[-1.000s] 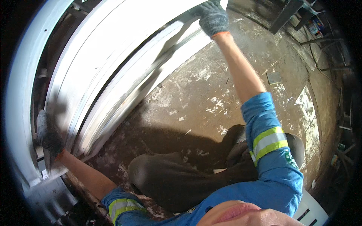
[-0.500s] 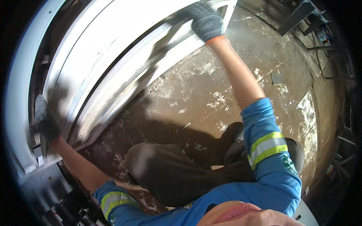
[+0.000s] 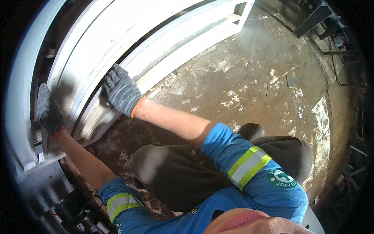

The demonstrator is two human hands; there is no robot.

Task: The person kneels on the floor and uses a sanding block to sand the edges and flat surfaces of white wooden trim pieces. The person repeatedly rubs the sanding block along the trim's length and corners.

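A long white panel with raised rails [image 3: 163,58] stretches from the near left toward the top, a dark groove running along it. My right hand [image 3: 124,90], in a grey knitted glove with an orange cuff, lies across the rail beside the groove, fingers extended and slightly bent; its palm is hidden. At the panel's near left end, my left hand [image 3: 50,111], gloved alike, rests against the edge with its fingers stretched upward. Its thumb is out of sight.
Another white length [image 3: 29,89] curves along the far left. Dark machinery or clutter [image 3: 70,206] sits at the lower left. The brown floor [image 3: 218,85] has pale patches and a small grey square plate [image 3: 293,81]. Dark stands [image 3: 317,21] are at the upper right.
My right hand has moved from the panel's far end down and left along it, close to my left hand. The left hand has barely shifted. The panel looks unmoved.
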